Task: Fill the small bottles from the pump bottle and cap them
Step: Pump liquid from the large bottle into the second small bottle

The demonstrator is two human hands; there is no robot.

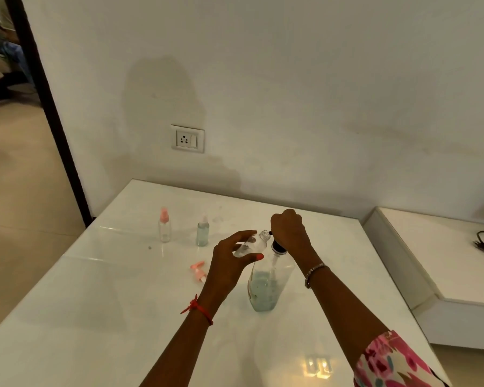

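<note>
So far, as I read it, this job is roughly a third done. Toward the far edge of the counter (101, 289), on its left side, stand two small bottles. The teal-filled bottle (202, 233) has its sprayer on, so I count that one finished. The clear bottle with the pink sprayer (165, 229) beside it looks empty to me, so it has yet to be opened, filled and closed again. The third, the open small bottle (251, 245), is off the counter in my left hand (229, 265), fingers and thumb wrapped round its body. I can't tell how much liquid, if any, is inside it. Its loose pink sprayer cap (198, 270) lies on its side on the counter just left of that hand, waiting to be screwed back on. The pump bottle (266, 283) stands upright about mid-counter, partly full of pale bluish liquid. My right hand (289, 233) is clenched over the top of it, apparently pressing down. The held bottle is tilted well over. Its long axis runs from its base, on the near-left side, up to its threaded mouth, on the far-right side. That mouth sits right against the black spout (269, 233), which points left into it. I judge this to be mid-fill, with capping to follow.
</note>
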